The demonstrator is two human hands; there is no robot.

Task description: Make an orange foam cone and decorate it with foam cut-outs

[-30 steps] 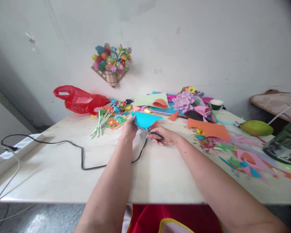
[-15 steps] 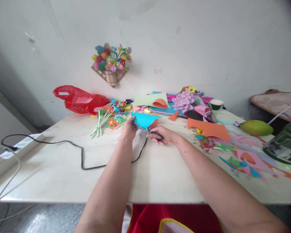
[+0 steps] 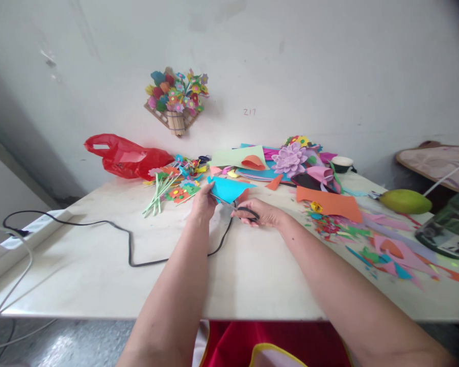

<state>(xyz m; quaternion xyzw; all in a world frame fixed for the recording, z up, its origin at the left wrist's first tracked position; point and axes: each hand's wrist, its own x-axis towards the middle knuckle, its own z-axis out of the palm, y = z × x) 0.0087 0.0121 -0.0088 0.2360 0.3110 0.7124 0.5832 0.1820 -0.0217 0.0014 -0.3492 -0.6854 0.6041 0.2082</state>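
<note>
My left hand (image 3: 204, 202) pinches the left end of a bright blue craft sheet (image 3: 229, 189), held just above the table. My right hand (image 3: 263, 213) is closed around the dark handles of a pair of scissors (image 3: 248, 210). The metal blades point left and lie along the lower edge of the blue sheet; whether they are apart I cannot tell. A bit of orange sheet (image 3: 243, 195) shows at the blue sheet's lower right corner.
Left of my hands lie pale green strips (image 3: 158, 196), foam flowers (image 3: 179, 193) and a red plastic bag (image 3: 128, 158). A black cord (image 3: 130, 244) crosses the table (image 3: 260, 285). To the right are an orange sheet (image 3: 331, 203), coloured scraps (image 3: 398, 255) and a glass jar (image 3: 449, 229).
</note>
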